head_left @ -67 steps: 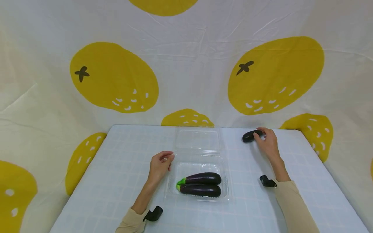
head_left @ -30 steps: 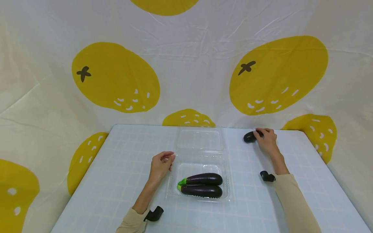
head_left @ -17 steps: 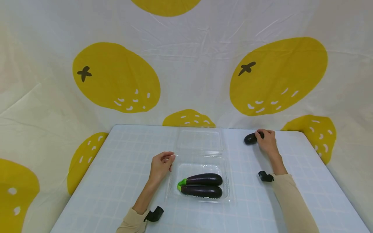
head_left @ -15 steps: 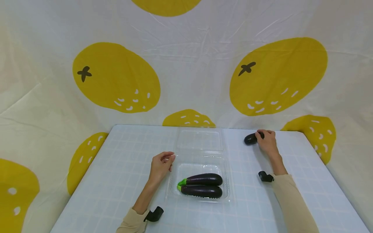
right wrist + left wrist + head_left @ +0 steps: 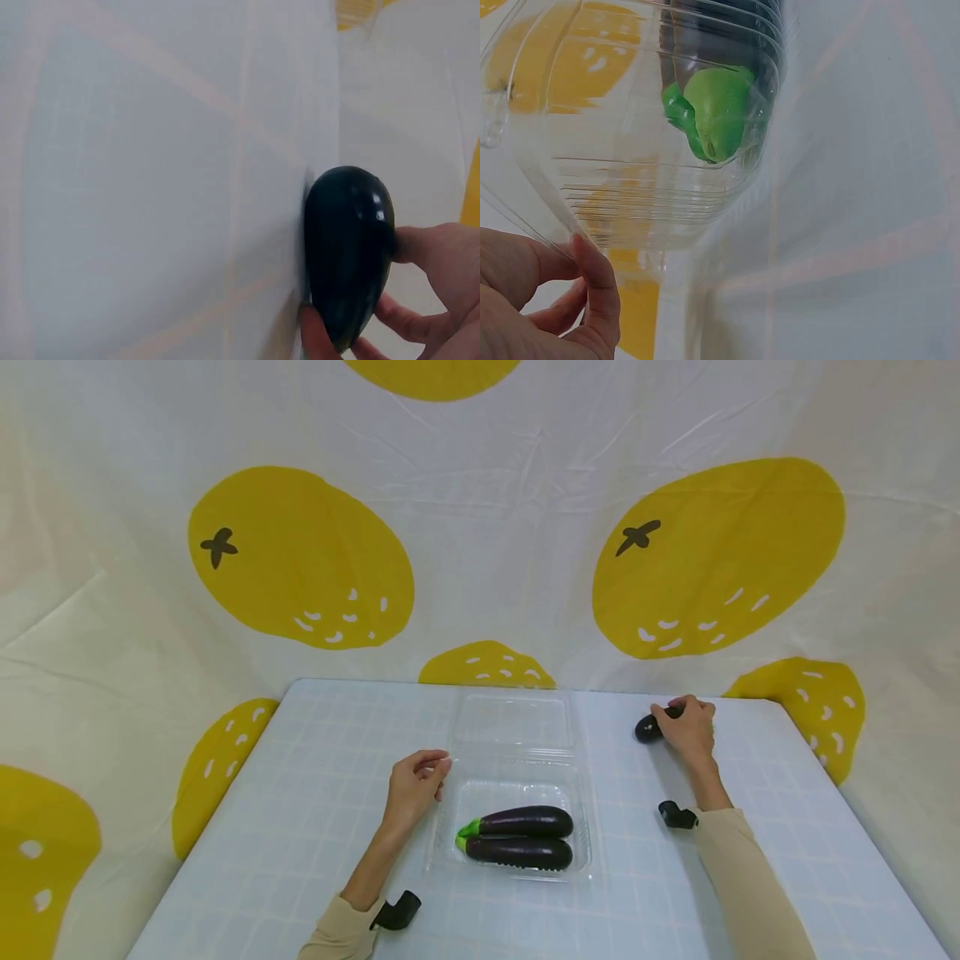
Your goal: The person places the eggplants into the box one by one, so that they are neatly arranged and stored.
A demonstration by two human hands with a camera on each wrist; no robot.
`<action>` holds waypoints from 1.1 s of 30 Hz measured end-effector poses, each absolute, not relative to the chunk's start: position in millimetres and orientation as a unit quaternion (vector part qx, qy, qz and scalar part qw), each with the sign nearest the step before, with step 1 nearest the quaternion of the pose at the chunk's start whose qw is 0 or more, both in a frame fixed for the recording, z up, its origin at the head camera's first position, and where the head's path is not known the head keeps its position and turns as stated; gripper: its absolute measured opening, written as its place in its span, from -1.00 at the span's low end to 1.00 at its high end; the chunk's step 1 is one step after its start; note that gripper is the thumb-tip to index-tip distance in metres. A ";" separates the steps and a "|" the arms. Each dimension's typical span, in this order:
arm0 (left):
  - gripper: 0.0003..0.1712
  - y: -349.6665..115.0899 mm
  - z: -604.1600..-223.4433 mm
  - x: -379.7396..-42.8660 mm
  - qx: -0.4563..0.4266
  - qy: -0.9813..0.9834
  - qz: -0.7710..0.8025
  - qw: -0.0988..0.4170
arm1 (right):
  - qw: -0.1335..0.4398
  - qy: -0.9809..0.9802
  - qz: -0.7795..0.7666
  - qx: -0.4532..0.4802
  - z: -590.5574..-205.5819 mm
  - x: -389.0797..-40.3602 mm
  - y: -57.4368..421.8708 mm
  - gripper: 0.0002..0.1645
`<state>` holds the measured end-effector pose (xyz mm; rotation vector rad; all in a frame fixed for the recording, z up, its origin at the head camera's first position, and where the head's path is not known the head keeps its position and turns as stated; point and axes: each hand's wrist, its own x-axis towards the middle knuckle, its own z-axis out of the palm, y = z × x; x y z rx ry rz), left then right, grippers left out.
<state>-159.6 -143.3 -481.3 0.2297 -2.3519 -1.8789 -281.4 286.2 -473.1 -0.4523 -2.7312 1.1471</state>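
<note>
A clear plastic clamshell container (image 5: pixel 585 785) lies mid-table, its lid (image 5: pixel 513 722) folded back flat. Inside, two dark purple eggplants rest side by side, one farther (image 5: pixel 528 820) and one nearer (image 5: pixel 517 852), green stem ends to the left. My left hand (image 5: pixel 408 789) pinches the container's left rim near the hinge; the left wrist view shows thumb and finger right at the plastic edge, near a green stem cap (image 5: pixel 718 112). At the far right, my right hand (image 5: pixel 692 731) grips a third eggplant (image 5: pixel 349 240) by its far end, the rounded end pointing left, close over the table.
A pale checked cloth covers the table (image 5: pixel 322 727). Behind it hangs a white curtain (image 5: pixel 495 568) with large yellow fruit prints, close to the table's back edge. Black wrist mounts sit at the left cuff (image 5: pixel 397 910) and right cuff (image 5: pixel 677 815).
My right hand has closed further around the third eggplant and drawn it slightly nearer and to the right, turning it a little. My left hand and the container have stayed put.
</note>
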 end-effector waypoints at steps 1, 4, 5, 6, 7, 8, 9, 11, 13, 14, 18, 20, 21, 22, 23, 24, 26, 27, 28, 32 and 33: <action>-0.76 -143.1 -481.5 -159.6 0.077 -0.778 -0.620 0.060 | 0.077 -0.907 0.385 -0.155 -473.5 -281.2 286.4 -0.40; -0.77 -143.0 -480.7 -159.4 0.081 -0.779 -0.619 0.059 | 0.090 -0.899 0.397 -0.163 -474.4 -279.9 287.2 -0.44; -0.77 -142.9 -480.6 -159.3 0.080 -0.779 -0.620 0.059 | 0.094 -0.896 0.401 -0.165 -474.4 -279.1 287.8 -0.45; -0.77 -142.8 -480.2 -159.2 0.080 -0.778 -0.620 0.059 | 0.097 -0.894 0.405 -0.166 -474.4 -278.1 288.4 -0.44; -0.77 -142.8 -479.9 -159.0 0.080 -0.777 -0.621 0.060 | 0.101 -0.893 0.406 -0.166 -475.1 -277.5 289.5 -0.44; -0.77 -142.7 -479.4 -158.9 0.080 -0.776 -0.622 0.060 | 0.104 -0.892 0.408 -0.166 -475.8 -276.9 290.6 -0.43; -0.77 -142.6 -478.9 -158.5 0.081 -0.775 -0.623 0.060 | 0.105 -0.891 0.409 -0.168 -476.4 -276.3 291.6 -0.42; -0.77 -142.2 -478.9 -158.1 0.079 -0.775 -0.623 0.061 | 0.108 -0.888 0.413 -0.173 -477.4 -274.7 294.0 -0.39; -0.77 -142.1 -479.4 -157.9 0.079 -0.775 -0.624 0.060 | 0.104 -0.886 0.414 -0.181 -477.9 -273.4 296.0 -0.35; -0.77 -142.0 -479.5 -157.8 0.079 -0.776 -0.623 0.060 | 0.100 -0.884 0.416 -0.186 -477.6 -272.6 296.8 -0.33; -0.76 -142.0 -480.1 -157.9 0.079 -0.778 -0.620 0.061 | 0.084 -0.879 0.423 -0.203 -476.2 -269.1 299.4 -0.24; -0.76 -141.6 -480.0 -157.9 0.078 -0.779 -0.618 0.063 | 0.076 -0.877 0.426 -0.207 -476.1 -267.4 300.8 -0.21; -0.76 -141.5 -480.0 -157.8 0.077 -0.780 -0.618 0.063 | 0.072 -0.877 0.428 -0.208 -476.1 -266.2 301.4 -0.20; -0.76 -141.3 -480.0 -157.9 0.076 -0.780 -0.618 0.063 | 0.067 -0.876 0.429 -0.209 -476.2 -265.3 301.9 -0.19; -0.75 -141.2 -480.0 -157.8 0.075 -0.780 -0.619 0.063 | 0.064 -0.876 0.430 -0.210 -476.3 -264.3 302.5 -0.19; -0.75 -141.1 -479.9 -157.8 0.075 -0.780 -0.618 0.063 | 0.061 -0.875 0.432 -0.211 -476.5 -263.2 303.1 -0.18; -0.74 -141.1 -479.7 -157.8 0.074 -0.780 -0.618 0.063 | 0.056 -0.873 0.435 -0.214 -476.0 -260.6 303.6 -0.16; -0.74 -141.1 -479.7 -157.8 0.074 -0.781 -0.617 0.063 | 0.055 -0.872 0.437 -0.214 -475.7 -259.2 303.8 -0.14; -0.74 -141.1 -479.6 -157.7 0.074 -0.782 -0.616 0.063 | 0.054 -0.871 0.439 -0.215 -475.4 -257.9 303.9 -0.13; -0.76 -141.2 -479.0 -157.5 0.074 -0.783 -0.615 0.063 | 0.053 -0.868 0.448 -0.207 -472.5 -251.7 302.8 -0.11; -0.76 -141.2 -478.7 -157.3 0.074 -0.783 -0.615 0.064 | 0.054 -0.868 0.451 -0.203 -471.7 -250.1 302.3 -0.11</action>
